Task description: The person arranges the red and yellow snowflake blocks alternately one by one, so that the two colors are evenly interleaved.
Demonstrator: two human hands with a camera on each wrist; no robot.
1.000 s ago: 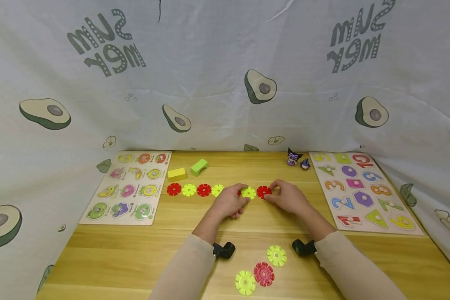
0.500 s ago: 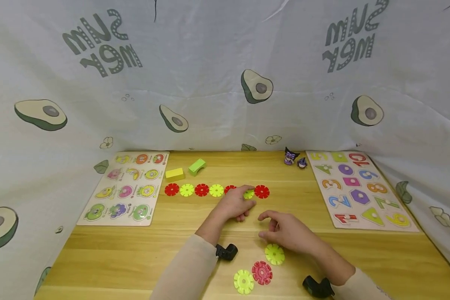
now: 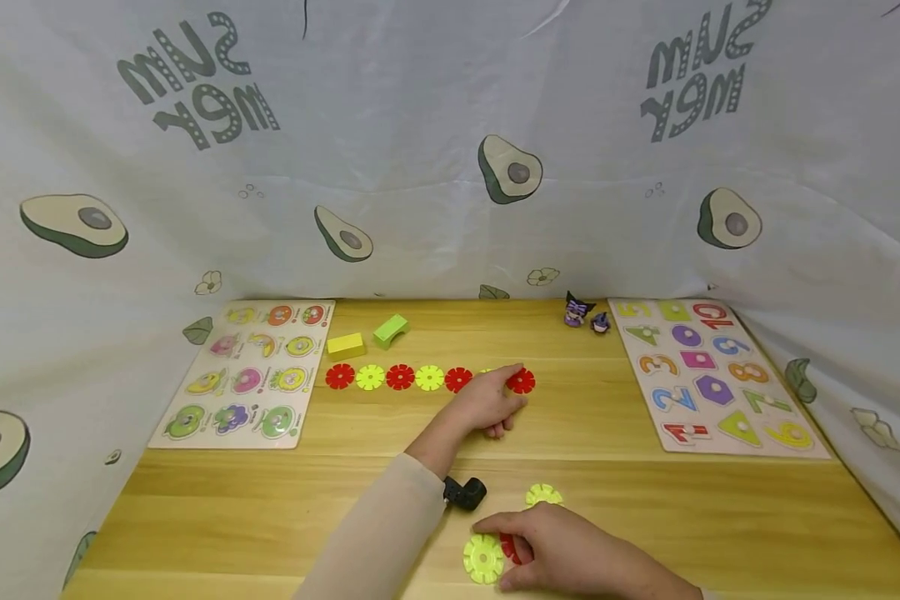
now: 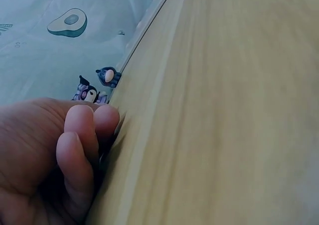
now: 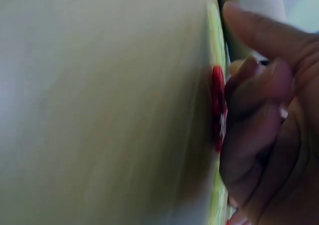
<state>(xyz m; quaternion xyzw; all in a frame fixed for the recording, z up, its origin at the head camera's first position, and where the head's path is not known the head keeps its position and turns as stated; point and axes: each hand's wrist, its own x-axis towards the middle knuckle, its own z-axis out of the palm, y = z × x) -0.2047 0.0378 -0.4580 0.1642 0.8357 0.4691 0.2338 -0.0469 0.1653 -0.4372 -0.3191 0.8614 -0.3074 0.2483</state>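
Across the table runs a row of notched plastic snowflake discs, red and yellow by turns. My left hand (image 3: 483, 404) lies over the row's right part, index finger and thumb about the edge of the last red snowflake disc (image 3: 523, 381); it mostly hides a yellow one. In the left wrist view its other fingers (image 4: 75, 160) are curled. Nearer me, my right hand (image 3: 562, 546) spreads index finger and thumb around a yellow snowflake disc (image 3: 483, 559) flat on the table. Under that hand a red snowflake disc (image 5: 218, 105) is partly covered, with another yellow disc (image 3: 542, 494) just beyond.
A fruit puzzle board (image 3: 228, 425) lies left, a number and shape board (image 3: 780, 400) right. A yellow block (image 3: 346, 346) and a green arched block (image 3: 391, 331) stand behind the row. Two small figurines (image 3: 576, 312) are near the printed curtain (image 3: 420, 150).
My right hand has left the red disc at the row's end and come back to the loose discs nearer me. My left hand has slid slightly right, from the yellow disc to that red one.
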